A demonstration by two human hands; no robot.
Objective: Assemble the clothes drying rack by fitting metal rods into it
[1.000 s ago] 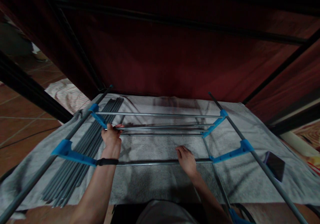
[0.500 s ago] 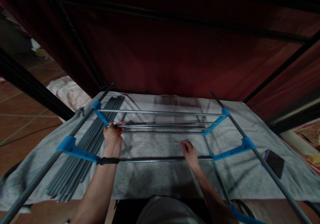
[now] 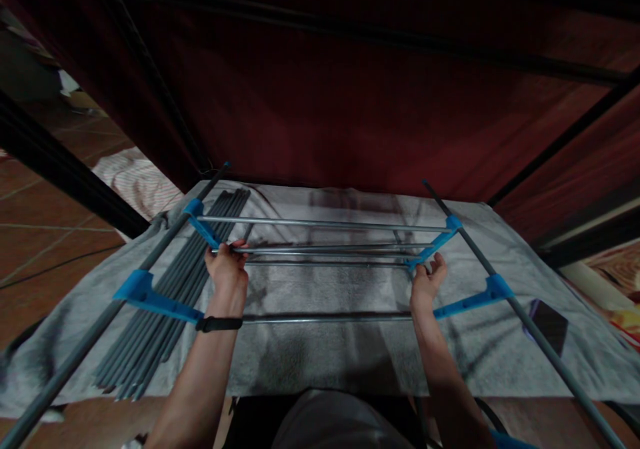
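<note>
A frame of grey metal tubes with blue plastic brackets stands in front of me. My left hand (image 3: 227,269), with a black band on the wrist, grips the left end of a thin metal rod (image 3: 320,252) beside the far left blue bracket (image 3: 201,223). The rod spans the frame, close to other crossbars. My right hand (image 3: 429,285) is at the lower end of the far right blue bracket (image 3: 440,241), thumb and fingers apart; whether it touches the bracket is unclear. Nearer me, a crossbar (image 3: 325,319) runs between the near left bracket (image 3: 155,299) and near right bracket (image 3: 473,297).
Several loose grey tubes (image 3: 175,302) lie in a bundle on the left of the grey cloth (image 3: 320,362). A phone (image 3: 549,325) rests on the right side. Behind rises a dark red panel (image 3: 320,115) with black bars. Tiled floor (image 3: 45,235) shows at left.
My right hand has moved right and away from me, from above the near crossbar to the far right bracket. My left hand stays on the rod's left end.
</note>
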